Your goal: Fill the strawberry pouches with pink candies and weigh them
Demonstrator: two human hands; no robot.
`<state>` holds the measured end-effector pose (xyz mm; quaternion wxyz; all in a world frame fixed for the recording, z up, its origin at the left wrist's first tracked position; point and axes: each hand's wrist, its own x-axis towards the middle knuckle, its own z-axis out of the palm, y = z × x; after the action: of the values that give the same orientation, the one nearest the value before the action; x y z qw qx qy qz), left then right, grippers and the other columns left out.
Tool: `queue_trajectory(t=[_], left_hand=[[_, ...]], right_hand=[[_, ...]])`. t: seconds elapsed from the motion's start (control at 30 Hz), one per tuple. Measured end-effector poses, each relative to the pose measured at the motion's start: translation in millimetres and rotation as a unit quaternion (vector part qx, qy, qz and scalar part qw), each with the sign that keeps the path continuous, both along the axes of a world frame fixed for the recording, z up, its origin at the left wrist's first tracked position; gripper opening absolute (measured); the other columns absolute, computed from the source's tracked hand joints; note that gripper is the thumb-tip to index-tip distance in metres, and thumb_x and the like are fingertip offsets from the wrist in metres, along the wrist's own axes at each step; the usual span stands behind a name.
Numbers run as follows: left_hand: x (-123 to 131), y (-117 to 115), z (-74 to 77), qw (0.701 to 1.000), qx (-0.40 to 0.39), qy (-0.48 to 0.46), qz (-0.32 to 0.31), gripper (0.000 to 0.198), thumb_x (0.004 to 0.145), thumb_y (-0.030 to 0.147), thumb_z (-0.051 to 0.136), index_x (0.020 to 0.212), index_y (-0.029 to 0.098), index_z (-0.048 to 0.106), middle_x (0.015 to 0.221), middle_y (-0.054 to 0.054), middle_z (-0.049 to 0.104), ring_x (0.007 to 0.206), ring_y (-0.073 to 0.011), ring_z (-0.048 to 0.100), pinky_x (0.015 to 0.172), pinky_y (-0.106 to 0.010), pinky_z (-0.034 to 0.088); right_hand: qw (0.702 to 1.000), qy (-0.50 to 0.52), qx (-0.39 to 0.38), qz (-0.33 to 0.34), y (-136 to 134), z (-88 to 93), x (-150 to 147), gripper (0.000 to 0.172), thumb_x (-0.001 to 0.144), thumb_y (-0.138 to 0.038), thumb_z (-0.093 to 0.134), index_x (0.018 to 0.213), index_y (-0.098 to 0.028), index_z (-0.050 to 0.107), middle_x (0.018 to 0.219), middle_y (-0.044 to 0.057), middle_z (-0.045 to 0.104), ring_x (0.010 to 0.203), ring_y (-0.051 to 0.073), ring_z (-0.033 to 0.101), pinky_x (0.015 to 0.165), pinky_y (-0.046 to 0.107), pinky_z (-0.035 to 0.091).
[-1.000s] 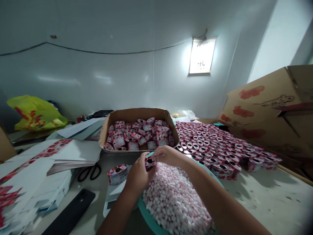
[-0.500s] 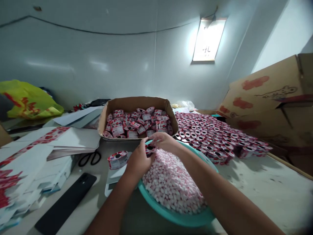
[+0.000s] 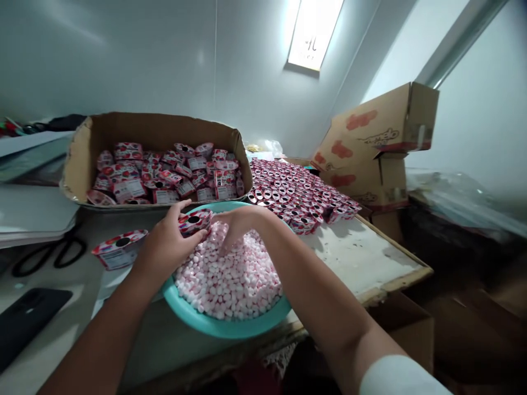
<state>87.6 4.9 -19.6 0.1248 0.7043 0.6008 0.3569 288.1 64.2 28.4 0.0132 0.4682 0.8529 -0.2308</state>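
My left hand (image 3: 168,238) grips a small red-and-white printed box (image 3: 196,220) with a dark oval opening on top, above the left edge of a turquoise basin (image 3: 228,328). Small pale pink and white pellets (image 3: 230,282) fill the basin; they look like candies. Over the pellets is my right hand (image 3: 242,219), its fingers stretched downward and apart, the tips touching or just among them. Left of my left wrist, a similar box (image 3: 121,249) stands on a white flat device (image 3: 107,284), partly covered by my forearm.
Behind the basin, a cardboard box (image 3: 78,159) holds many printed boxes. Dense rows of open-topped boxes (image 3: 296,192) stand on the table to the right. Scissors (image 3: 61,252) and a dark phone (image 3: 31,323) lie left. Large cartons (image 3: 362,142) are stacked at the right.
The view has swung right and closer. My right hand has left the printed box and come down to the pellets. My left hand still holds the box.
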Motion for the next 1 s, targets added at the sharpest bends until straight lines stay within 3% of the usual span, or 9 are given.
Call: queue_trajectory(t=[0.07,0.13,0.37,0.53,0.7,0.83,1.0], left_hand=[[0.2,-2.3,2.8,1.000,0.008,-0.002,-0.005,0.074,0.078,0.046,0.074,0.145,0.031,0.046,0.123,-0.009,0.070,0.111,-0.0313,0.069,0.093,-0.041,0.055],[0.4,-4.2,5.1,1.000,0.013,-0.002,-0.006,0.075,0.078,0.043,0.075,0.146,0.031,0.046,0.123,-0.008,0.070,0.112,-0.0303,0.068,0.095,-0.040,0.054],[2.4,-4.5,6.8,1.000,0.003,-0.005,-0.021,0.079,0.076,0.041,0.077,0.147,0.029,0.046,0.127,-0.008,0.070,0.113,-0.0297,0.068,0.093,-0.037,0.055],[2.2,-3.5,5.9,1.000,-0.010,0.015,-0.024,0.081,0.078,0.050,0.074,0.149,0.025,0.043,0.127,-0.012,0.070,0.113,-0.0329,0.068,0.089,-0.038,0.056],[0.2,-4.8,7.1,0.998,-0.008,0.027,-0.050,0.070,0.084,0.043,0.069,0.145,0.021,0.045,0.127,-0.013,0.069,0.117,-0.0343,0.066,0.092,-0.040,0.054],[0.7,-6.5,8.4,0.999,-0.016,0.024,-0.042,0.064,0.084,0.043,0.068,0.141,0.025,0.047,0.123,-0.010,0.071,0.115,-0.0342,0.067,0.088,-0.039,0.054],[2.9,-7.5,10.0,0.998,-0.022,0.044,-0.034,0.062,0.085,0.043,0.067,0.141,0.028,0.046,0.126,-0.008,0.070,0.114,-0.0339,0.066,0.084,-0.038,0.055]], right_hand=[[0.998,-0.054,-0.037,0.002,-3.9,1.0,-9.6,0.086,0.044,-0.033,0.096,0.126,-0.024,0.070,0.102,0.002,0.074,0.080,0.018,0.067,0.066,0.024,0.050],[0.997,-0.072,-0.040,0.004,-5.3,1.4,-13.6,0.085,0.047,-0.033,0.096,0.127,-0.022,0.070,0.102,0.003,0.074,0.080,0.018,0.066,0.067,0.025,0.048],[1.000,-0.015,0.008,-0.022,6.9,1.5,6.5,0.026,0.065,-0.009,0.078,0.088,-0.020,0.081,0.059,-0.003,0.066,0.057,0.011,0.058,0.059,0.022,0.041],[0.982,0.110,0.139,-0.067,2.8,13.8,3.9,0.022,0.082,-0.013,0.064,0.100,-0.014,0.078,0.086,0.003,0.073,0.071,0.011,0.058,0.065,0.023,0.042],[0.935,0.292,0.199,-0.012,-10.6,16.9,-17.3,0.018,0.084,-0.015,0.063,0.100,-0.014,0.073,0.091,0.002,0.071,0.078,0.011,0.059,0.069,0.022,0.042],[0.949,0.251,0.186,0.027,-15.0,12.4,-26.5,0.015,0.080,-0.011,0.067,0.094,-0.015,0.072,0.083,-0.001,0.068,0.073,0.009,0.054,0.066,0.022,0.038],[0.951,0.247,0.183,0.016,-16.6,12.1,-29.8,0.016,0.076,-0.008,0.067,0.090,-0.014,0.072,0.082,-0.001,0.067,0.073,0.010,0.053,0.067,0.023,0.036]])
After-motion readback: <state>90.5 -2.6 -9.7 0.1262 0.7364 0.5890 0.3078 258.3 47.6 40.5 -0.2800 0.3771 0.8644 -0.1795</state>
